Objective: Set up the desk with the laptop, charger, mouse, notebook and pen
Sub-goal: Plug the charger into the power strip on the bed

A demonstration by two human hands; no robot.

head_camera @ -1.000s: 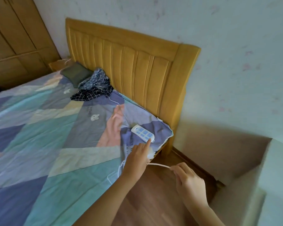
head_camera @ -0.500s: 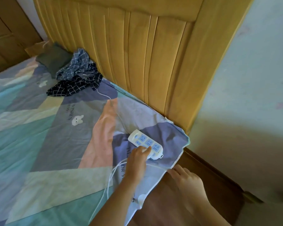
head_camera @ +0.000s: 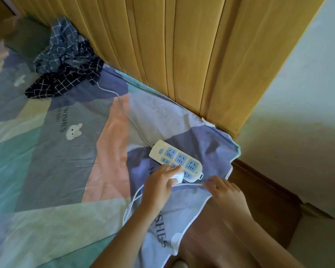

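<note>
On a bedsheet (head_camera: 52, 171) printed "WISHES", the left hand (head_camera: 159, 187) grips a white charger plug (head_camera: 177, 176) at the power strip (head_camera: 176, 158) while the right hand (head_camera: 225, 192) pinches its cable (head_camera: 190, 185).

Headboard (head_camera: 201, 55) blocks behind strip (head_camera: 176, 160); bedsheet (head_camera: 56, 161) left open.

We cannot see most of the plug (head_camera: 177, 176): the left hand (head_camera: 160, 185) wraps it, and its prongs are hidden against the strip (head_camera: 177, 160). The strip's near sockets are covered too. The strip's own cord (head_camera: 124, 105) vanishes under the checked cloth (head_camera: 66, 74). Both forearms and the headboard (head_camera: 201, 55) are cut off by the edges.
</note>
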